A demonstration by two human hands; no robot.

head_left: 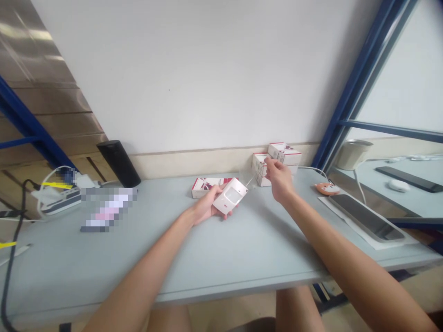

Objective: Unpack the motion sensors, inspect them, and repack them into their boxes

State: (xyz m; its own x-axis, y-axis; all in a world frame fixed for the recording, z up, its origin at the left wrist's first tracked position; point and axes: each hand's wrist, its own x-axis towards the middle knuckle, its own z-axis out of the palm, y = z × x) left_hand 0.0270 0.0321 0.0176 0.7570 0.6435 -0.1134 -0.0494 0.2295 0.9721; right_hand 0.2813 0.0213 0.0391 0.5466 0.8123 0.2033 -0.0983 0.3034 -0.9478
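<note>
My left hand (207, 205) is closed round a flat white rectangular device (230, 197) with a pale window and a small red mark. From its upper right corner a thin white cord (250, 180) runs up towards my right hand (278, 177). The fingertips of that hand are pinched together on the cord's far end, which is hard to make out. Behind the device lies a white and red box (207, 186), partly covered by my left hand. Several similar boxes (284, 152) are stacked against the wall, just behind my right hand.
A black cylinder (119, 163) leans at the back left, near a power strip (62, 200) with cables. On the right, a dark phone-like slab (367, 216) lies on a white sheet beside an orange and white object (327, 188). A blue-framed mirror (394, 133) stands at the right.
</note>
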